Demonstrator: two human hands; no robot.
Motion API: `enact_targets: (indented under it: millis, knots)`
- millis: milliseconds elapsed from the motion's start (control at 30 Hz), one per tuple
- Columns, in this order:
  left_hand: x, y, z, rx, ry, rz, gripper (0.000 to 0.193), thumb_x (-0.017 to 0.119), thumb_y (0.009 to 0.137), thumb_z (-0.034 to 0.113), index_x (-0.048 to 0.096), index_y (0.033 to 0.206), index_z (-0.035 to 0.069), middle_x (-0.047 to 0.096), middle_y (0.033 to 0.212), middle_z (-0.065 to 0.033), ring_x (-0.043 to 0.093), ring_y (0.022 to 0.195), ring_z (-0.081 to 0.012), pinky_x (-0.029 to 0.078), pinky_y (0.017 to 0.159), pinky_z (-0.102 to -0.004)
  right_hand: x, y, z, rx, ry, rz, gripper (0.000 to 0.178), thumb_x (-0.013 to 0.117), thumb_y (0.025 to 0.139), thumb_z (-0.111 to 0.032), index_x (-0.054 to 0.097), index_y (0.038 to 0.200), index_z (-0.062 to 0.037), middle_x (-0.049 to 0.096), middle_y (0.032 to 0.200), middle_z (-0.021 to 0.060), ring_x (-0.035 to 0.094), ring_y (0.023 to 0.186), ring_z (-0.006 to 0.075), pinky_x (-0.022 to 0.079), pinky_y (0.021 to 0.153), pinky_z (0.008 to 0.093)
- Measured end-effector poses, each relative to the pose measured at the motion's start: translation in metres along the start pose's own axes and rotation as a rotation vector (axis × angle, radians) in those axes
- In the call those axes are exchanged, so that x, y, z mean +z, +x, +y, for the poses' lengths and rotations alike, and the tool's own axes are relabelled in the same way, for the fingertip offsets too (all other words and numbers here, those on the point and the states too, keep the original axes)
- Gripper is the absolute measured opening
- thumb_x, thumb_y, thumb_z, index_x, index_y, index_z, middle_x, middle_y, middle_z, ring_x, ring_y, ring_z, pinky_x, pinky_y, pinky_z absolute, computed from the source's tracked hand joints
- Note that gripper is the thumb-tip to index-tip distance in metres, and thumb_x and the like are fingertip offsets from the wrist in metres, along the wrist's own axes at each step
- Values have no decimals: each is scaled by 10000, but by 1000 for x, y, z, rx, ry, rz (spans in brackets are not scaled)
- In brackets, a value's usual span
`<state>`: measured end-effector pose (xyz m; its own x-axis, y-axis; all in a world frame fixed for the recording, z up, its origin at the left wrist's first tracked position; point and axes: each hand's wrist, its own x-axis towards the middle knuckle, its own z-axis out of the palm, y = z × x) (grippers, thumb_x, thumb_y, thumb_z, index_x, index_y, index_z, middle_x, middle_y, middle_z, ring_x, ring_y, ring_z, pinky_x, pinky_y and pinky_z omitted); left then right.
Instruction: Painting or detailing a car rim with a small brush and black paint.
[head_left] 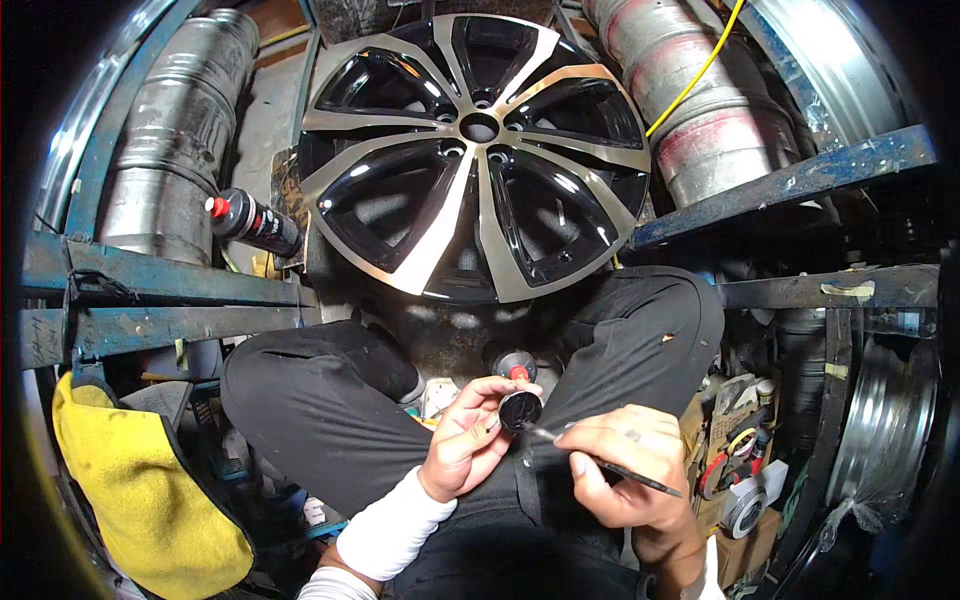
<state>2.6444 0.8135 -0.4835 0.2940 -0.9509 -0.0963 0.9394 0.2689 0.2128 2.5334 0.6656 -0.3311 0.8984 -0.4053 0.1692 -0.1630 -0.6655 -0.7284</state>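
Over my lap, my left hand is closed around the edge of a small round black cap, its dark face turned up. My right hand grips a thin brush with a dark handle and a metal neck. The brush's tip is at the lower right edge of the cap; whether it touches cannot be made out. Just behind the cap stands a dark bottle with a red tip. Beyond my knees rests a large alloy wheel with glossy black and bright metal spokes.
A dark bottle with a red cap leans left of the wheel. Blue metal racks hold bare wheel barrels on both sides. A yellow cloth hangs at lower left. Tapes and boxes crowd the right. A yellow cable runs behind.
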Motion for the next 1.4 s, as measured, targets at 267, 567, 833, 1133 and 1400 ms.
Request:
enact_targets:
  millis: [267, 567, 833, 1133, 1400]
  knots:
    - [2, 0, -1, 66, 100, -2, 386, 640, 962, 96, 511, 1321, 35, 536, 1395, -175, 508, 1306, -244, 362, 1132, -383, 3, -2, 2, 12, -36, 66, 184, 708, 723, 4, 713, 905, -29, 719, 803, 104, 712, 705, 244, 537, 636, 324]
    - [2, -1, 0, 75, 132, 17, 359, 629, 958, 54, 525, 1302, 48, 521, 1396, -175, 509, 1274, -218, 413, 1045, -331, 1, -7, 8, 79, 82, 46, 160, 687, 734, 17, 714, 888, -16, 719, 805, 128, 716, 696, 262, 567, 681, 335]
    - [3, 0, 0, 75, 119, 13, 367, 636, 957, 66, 522, 1305, 49, 521, 1389, -180, 510, 1276, -222, 416, 1058, -337, 1, -13, 12, 136, 110, 93, 122, 673, 757, 6, 708, 873, -9, 720, 805, 140, 716, 693, 268, 565, 674, 345]
    - [2, 0, -1, 70, 129, 23, 381, 652, 956, 99, 517, 1309, 54, 518, 1393, -178, 520, 1258, -214, 424, 1033, -320, 1, -13, 13, 134, 136, 147, 125, 661, 748, 6, 703, 866, -6, 710, 792, 135, 707, 675, 264, 561, 671, 345]
    - [1, 0, 0, 64, 147, 29, 378, 644, 959, 89, 519, 1315, 67, 521, 1397, -160, 544, 1192, -162, 452, 935, -264, 2, -8, 10, 87, 55, 102, 150, 672, 723, 12, 705, 867, -11, 711, 804, 135, 709, 691, 264, 561, 674, 333]
